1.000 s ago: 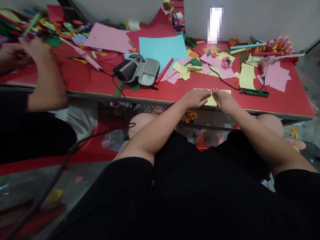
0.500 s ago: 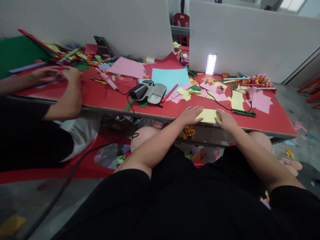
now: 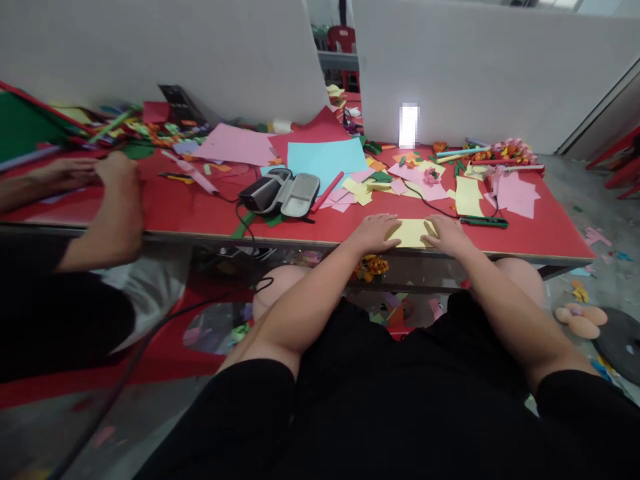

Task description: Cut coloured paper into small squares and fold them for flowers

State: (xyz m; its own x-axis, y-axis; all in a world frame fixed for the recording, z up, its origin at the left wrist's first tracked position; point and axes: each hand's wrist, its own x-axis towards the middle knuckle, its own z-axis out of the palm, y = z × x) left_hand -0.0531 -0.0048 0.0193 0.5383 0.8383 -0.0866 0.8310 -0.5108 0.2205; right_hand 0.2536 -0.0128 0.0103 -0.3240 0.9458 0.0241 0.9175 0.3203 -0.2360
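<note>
- The left hand (image 3: 375, 233) and right hand (image 3: 446, 233) are apart, loosely open, fingers resting on opposite ends of the yellow paper (image 3: 413, 233).
- The paper, a thin flat rectangle, lies at the front edge of the red desk (image 3: 545, 230).
- A slim green cutter (image 3: 484, 222) lies near the right hand.
- A second ago the fingertips nearly met; now the paper's middle shows between them.

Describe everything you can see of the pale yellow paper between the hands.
The pale yellow paper looks plain and matte, with straight visible edges. It lies flat on the red tabletop, close to the front edge. The left hand touches its left end, the right hand its right, partly hiding both. Whether it is folded cannot be told.
</note>
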